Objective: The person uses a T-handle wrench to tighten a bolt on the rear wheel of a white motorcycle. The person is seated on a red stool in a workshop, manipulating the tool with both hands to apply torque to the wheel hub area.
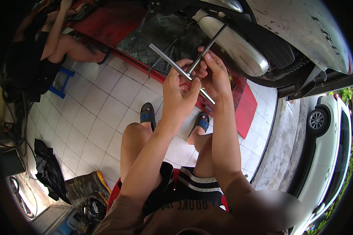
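A T-handle wrench (162, 54), with a silver crossbar and a long dark shaft, is held up in front of me over the edge of the red work stand. My left hand (179, 94) is closed around the crossbar, whose two ends stick out past the fingers. Near the joint of the T, the fingers of my right hand (218, 76) close on the dark shaft. Its far tip points up and to the right, overlapping the motorcycle's silver exhaust muffler (233, 43) in the view.
The motorcycle's rear wheel (280, 80) is at the right of the red stand (247, 111), which has a dark treaded plate (141, 49). Another person (47, 58) sits at far left by a blue stool (61, 83). Black cloth (47, 166) and a camouflage boot (86, 188) lie lower left; a white car (333, 145) stands right.
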Motion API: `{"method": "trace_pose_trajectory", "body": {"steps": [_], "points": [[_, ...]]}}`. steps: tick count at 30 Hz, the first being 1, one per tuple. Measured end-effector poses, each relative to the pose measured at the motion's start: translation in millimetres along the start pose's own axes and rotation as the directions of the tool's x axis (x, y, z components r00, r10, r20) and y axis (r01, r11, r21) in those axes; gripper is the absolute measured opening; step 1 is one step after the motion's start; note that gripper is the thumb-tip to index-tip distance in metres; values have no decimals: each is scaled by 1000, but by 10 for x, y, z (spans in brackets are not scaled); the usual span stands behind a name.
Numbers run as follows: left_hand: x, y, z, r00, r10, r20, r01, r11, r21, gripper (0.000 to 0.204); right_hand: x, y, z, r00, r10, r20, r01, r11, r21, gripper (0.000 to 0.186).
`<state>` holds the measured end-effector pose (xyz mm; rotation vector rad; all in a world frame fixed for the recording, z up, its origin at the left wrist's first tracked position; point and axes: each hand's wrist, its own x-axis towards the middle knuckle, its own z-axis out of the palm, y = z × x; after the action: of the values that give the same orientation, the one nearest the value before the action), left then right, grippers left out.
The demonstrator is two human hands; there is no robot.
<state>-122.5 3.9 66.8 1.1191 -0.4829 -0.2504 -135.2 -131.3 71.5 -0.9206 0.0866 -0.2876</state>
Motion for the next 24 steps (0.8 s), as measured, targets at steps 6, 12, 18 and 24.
{"method": "trace_pose_trajectory", "body": {"steps": [6, 12, 18, 24], "points": [[-114, -150, 85, 999, 38, -17, -39, 995, -95, 37, -127, -20, -46, 998, 42, 37, -41, 998, -38, 22], [-581, -109, 161, 998, -57, -41, 47, 976, -212, 26, -551, 76, -133, 980, 173, 98, -158, 976, -148, 24], [-1007, -234, 76, 928, -247, 280, 251, 968, 22, 14, -1249, 212, -113, 924, 293, -247, -322, 942, -89, 22], [-1603, 333, 136, 877, -149, 456, 17, 960, 280, 19, -1908, 6, -41, 908, 358, -217, -369, 930, -8, 19]]}}
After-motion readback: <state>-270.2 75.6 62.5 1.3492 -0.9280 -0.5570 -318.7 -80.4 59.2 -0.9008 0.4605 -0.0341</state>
